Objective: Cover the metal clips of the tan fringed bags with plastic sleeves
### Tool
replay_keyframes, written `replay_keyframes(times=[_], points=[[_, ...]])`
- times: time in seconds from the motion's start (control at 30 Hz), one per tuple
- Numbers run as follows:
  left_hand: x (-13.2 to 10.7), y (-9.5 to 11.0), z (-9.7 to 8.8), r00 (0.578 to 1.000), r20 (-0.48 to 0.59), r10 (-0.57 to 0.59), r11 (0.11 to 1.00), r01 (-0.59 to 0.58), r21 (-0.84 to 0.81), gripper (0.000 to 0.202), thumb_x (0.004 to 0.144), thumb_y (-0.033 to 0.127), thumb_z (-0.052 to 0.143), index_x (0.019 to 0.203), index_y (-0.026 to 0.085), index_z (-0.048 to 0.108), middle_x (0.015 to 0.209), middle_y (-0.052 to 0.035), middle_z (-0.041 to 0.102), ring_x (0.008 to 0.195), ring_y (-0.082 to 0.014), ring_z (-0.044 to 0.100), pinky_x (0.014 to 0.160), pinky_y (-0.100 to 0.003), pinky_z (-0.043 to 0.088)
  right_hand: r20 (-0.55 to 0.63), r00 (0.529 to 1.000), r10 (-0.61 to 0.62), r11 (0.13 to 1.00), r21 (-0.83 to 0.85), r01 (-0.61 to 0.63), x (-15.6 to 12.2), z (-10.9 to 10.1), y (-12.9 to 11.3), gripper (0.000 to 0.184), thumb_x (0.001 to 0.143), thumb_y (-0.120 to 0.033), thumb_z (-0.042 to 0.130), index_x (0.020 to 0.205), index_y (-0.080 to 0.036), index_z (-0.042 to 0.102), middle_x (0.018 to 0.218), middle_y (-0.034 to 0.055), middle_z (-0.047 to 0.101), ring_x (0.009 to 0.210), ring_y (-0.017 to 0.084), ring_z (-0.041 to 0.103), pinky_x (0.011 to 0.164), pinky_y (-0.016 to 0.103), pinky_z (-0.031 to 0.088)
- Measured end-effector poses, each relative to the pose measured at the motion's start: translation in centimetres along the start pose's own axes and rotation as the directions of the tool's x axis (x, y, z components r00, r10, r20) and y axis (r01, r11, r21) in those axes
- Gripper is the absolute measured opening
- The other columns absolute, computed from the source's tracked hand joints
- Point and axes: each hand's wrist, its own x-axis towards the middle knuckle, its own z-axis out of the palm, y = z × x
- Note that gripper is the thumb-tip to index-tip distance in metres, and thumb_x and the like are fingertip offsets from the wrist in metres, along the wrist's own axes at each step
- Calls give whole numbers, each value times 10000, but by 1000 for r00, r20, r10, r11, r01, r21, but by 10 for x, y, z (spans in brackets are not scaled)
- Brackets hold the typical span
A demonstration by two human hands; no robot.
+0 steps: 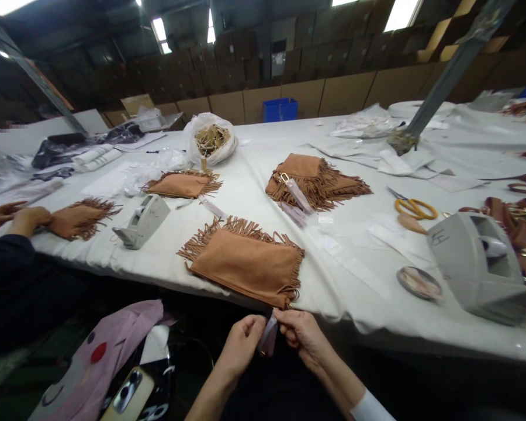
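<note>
A brown fringed pouch (245, 266) lies flat at the table's front edge, its fringe spread along the back and right sides. From its near right corner a short wrist strap (269, 338) wrapped in pale, see-through film hangs over the edge. My left hand (244, 344) is closed, with thumb and finger pinching the strap from the left. Opposite it, my right hand (301, 332) pinches the strap's upper end, close to a small metal fitting by the pouch corner. The fingers partly hide the strap.
Two tape dispensers, a small one (145, 221) and a large one (477, 266), flank the pouch. Yellow-handled scissors (414, 208), a tape roll (419, 283), more fringed pouches (307, 166) and a bag of metal hardware (213, 140) lie around. At left, a co-worker's hands (28, 219) touch another pouch.
</note>
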Motion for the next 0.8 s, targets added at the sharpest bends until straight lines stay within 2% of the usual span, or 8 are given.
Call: replay_keyframes(times=[0.1,0.23,0.37,0.5,0.63,0.8], points=[[10,6,14,995,10,-97,995,97,-35,499,728,623,577,749,125,603,559,-8,588,437,-87,471,415,-205,308,26,998,-53,997,-63,54,0,-2,1,373,650,-449,710,522,-137,551,405,-37,476,331,20,281,371,202,125],[13,5,20,986,11,-166,982,167,-87,512,679,646,609,674,135,576,508,-9,583,375,-68,430,374,-194,233,100,989,-111,982,-141,124,-1,-7,2,419,726,-500,607,511,-142,567,334,-49,412,320,37,279,378,211,147],[10,-2,15,985,15,-174,978,175,-113,517,668,639,628,678,122,602,486,-10,593,353,-55,417,376,-195,197,58,992,-110,975,-188,119,-1,-8,1,398,744,-471,567,518,-144,576,328,-40,427,322,50,309,380,208,181],[7,-7,15,985,-4,-175,978,173,-113,529,670,640,624,694,112,629,518,-31,629,365,-68,454,388,-199,240,18,995,-101,984,-146,103,-1,-5,0,415,747,-487,560,511,-145,569,352,-35,439,325,47,307,377,204,180],[2,-3,17,985,-53,-163,986,160,-50,532,651,653,628,663,121,631,502,-25,622,366,-81,468,396,-207,267,-23,995,-97,983,-159,92,-2,-2,0,477,735,-553,594,493,-144,554,334,-47,397,320,40,287,380,205,162],[-2,-1,16,986,-94,-134,991,133,-23,542,653,671,608,617,130,608,467,-19,600,355,-81,456,394,-207,256,5,997,-79,987,-137,79,-2,-2,3,476,688,-571,650,499,-147,541,321,-62,374,322,34,265,379,205,167]])
